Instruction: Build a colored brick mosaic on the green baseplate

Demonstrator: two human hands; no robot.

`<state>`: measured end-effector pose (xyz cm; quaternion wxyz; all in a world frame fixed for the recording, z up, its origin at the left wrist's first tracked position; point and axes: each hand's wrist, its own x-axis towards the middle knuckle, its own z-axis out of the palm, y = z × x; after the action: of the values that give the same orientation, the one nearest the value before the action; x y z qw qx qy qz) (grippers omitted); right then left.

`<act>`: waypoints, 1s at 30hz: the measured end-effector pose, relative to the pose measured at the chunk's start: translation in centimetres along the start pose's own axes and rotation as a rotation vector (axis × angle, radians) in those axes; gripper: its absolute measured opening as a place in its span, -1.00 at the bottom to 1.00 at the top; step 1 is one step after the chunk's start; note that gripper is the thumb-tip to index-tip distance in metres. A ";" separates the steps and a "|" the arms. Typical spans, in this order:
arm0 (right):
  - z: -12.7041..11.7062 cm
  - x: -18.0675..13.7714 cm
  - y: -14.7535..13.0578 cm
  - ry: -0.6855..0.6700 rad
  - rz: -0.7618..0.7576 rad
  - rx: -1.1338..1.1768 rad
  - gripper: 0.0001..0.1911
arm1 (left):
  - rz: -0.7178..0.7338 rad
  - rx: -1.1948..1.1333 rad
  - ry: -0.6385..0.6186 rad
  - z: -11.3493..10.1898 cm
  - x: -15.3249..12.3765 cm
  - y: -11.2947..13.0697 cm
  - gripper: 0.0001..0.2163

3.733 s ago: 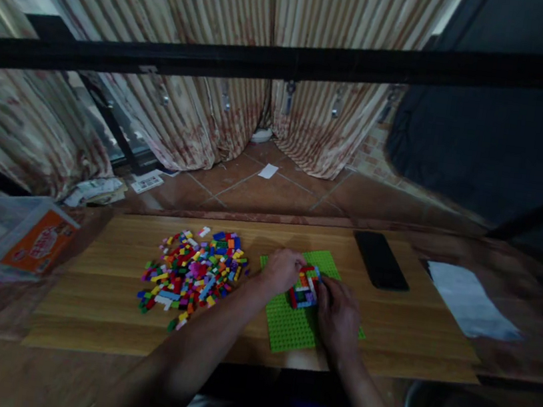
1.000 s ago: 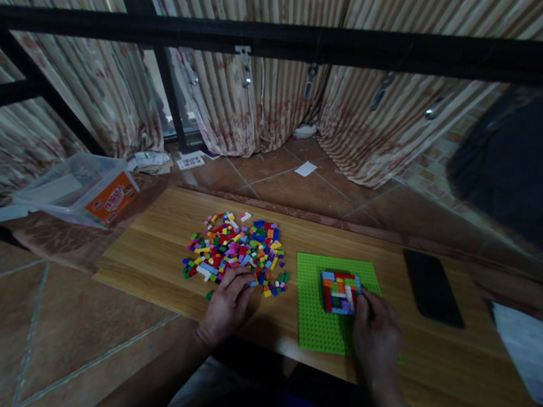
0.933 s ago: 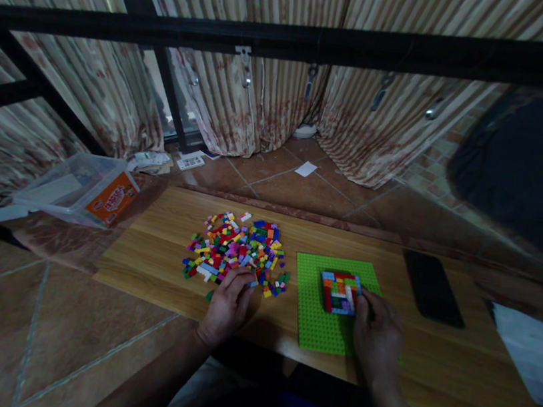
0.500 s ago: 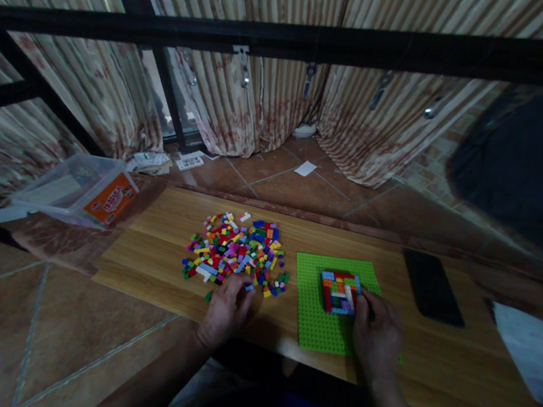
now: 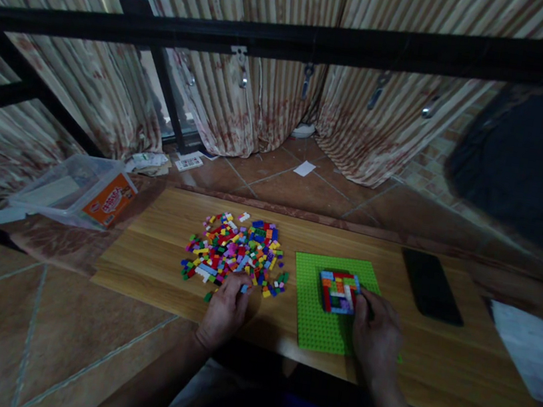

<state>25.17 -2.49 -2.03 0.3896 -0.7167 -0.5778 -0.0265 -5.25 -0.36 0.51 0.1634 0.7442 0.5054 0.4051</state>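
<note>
Many small coloured bricks (image 5: 230,245) lie in a loose pile on the wooden table (image 5: 142,259). At the pile's near edge, my left hand (image 5: 224,311) pinches a small blue brick (image 5: 244,288) between thumb and fingertips. A square, multicoloured brick build (image 5: 338,292) is over the green baseplate (image 5: 303,316); whether it is pressed onto the studs I cannot tell. My right hand (image 5: 377,333) is closed on the build's right side, and the fingers and palm cover part of the baseplate.
A black phone-like slab (image 5: 431,287) lies right of the baseplate, with a white paper sheet (image 5: 529,347) beyond it. A clear plastic box (image 5: 71,189) with an orange label sits left of the table. A dark metal rail (image 5: 294,42) crosses in front.
My left hand has drawn slightly left, its fingers now closed on the small blue brick. The right hand and the brick build have hardly moved.
</note>
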 end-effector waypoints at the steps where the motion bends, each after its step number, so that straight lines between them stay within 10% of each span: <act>1: 0.0 0.0 0.0 0.001 -0.005 0.002 -0.52 | -0.013 -0.008 0.002 0.0 0.0 0.0 -0.95; 30: 0.0 0.0 0.1 -0.010 -0.011 -0.014 -0.50 | 0.017 0.166 0.012 0.3 -0.5 -0.6 -0.86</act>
<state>25.22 -2.54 -2.06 0.3816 -0.7164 -0.5834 -0.0288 -5.48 -0.46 -0.32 0.0946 0.7570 0.5320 0.3675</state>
